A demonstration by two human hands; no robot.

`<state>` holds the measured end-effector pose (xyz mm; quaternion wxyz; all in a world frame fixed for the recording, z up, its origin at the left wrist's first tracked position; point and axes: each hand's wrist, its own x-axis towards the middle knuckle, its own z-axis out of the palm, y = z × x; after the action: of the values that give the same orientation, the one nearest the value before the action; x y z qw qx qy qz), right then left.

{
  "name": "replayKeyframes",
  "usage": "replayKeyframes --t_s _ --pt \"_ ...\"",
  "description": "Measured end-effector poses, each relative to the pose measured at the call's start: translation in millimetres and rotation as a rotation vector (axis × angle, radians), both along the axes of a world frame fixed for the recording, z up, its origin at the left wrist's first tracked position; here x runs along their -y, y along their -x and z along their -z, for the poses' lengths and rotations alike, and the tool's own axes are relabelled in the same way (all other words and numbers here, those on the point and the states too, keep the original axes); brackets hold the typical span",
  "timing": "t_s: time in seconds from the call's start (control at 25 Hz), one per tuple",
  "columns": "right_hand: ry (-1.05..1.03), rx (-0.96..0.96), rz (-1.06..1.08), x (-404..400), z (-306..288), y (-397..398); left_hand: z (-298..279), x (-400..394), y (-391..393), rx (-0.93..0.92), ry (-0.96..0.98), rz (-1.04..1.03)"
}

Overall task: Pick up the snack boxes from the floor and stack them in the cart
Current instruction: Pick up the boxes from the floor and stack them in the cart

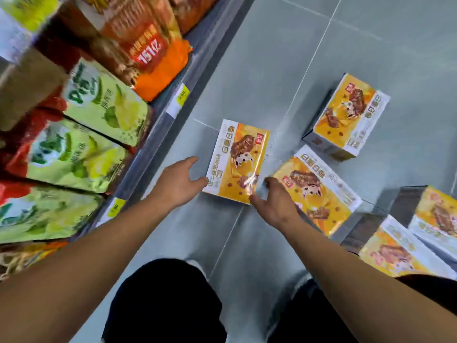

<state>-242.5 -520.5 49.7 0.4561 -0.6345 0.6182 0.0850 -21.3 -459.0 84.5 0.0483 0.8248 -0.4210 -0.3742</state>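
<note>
Several yellow-and-white snack boxes lie on the grey tiled floor. The nearest box [238, 160] lies flat in the middle of the head view. My left hand [178, 181] is open at its left near corner, fingertips touching the edge. My right hand [273, 203] is open at its right near corner, fingers spread. A second box [321, 184] lies just right of my right hand, partly under it. A third box [348, 115] sits farther back on the right. Two more boxes [400, 253] [437, 214] rest at the right edge. No cart is in view.
A store shelf [170, 105] runs along the left, packed with green snack bags [103, 102] and orange bags [153, 45], with yellow price tags on its edge. My dark-clothed legs [168, 303] are at the bottom. Grey floor tiles [371, 33] stretch beyond the boxes.
</note>
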Motion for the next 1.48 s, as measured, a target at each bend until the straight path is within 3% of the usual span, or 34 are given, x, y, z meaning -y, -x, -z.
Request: replayKeyframes --t_s 0.12,0.24,0.36,0.48,0.68,1.08,1.24,1.36,1.48 --pt "-0.01 0.055 0.133 3 102 -18 109 14 -15 -0.043 -0.039 0.025" --pt "-0.005 0.142 0.24 -3 153 -23 169 16 -18 -0.187 -0.041 0.005" --pt "0.017 0.251 0.355 -12 174 -21 192 11 -14 -0.482 -0.009 -0.172" --pt "-0.033 0.331 0.427 -12 156 -20 175 4 -6 -0.67 0.036 -0.321" --pt "-0.212 0.449 0.593 -5 57 -8 76 1 11 -0.83 0.023 -0.583" --pt "-0.543 0.395 0.705 -16 -296 38 -258 -19 60 -0.956 -0.055 -0.834" --pt "-0.29 0.357 0.687 -24 -416 52 -356 -35 80 -1.034 -0.136 -0.885" --pt "-0.118 0.354 0.607 -23 -471 65 -398 -36 96 -1.049 -0.181 -0.814" --pt "-0.075 0.406 0.568 -16 -503 80 -428 -26 112 -1.044 -0.119 -0.774"
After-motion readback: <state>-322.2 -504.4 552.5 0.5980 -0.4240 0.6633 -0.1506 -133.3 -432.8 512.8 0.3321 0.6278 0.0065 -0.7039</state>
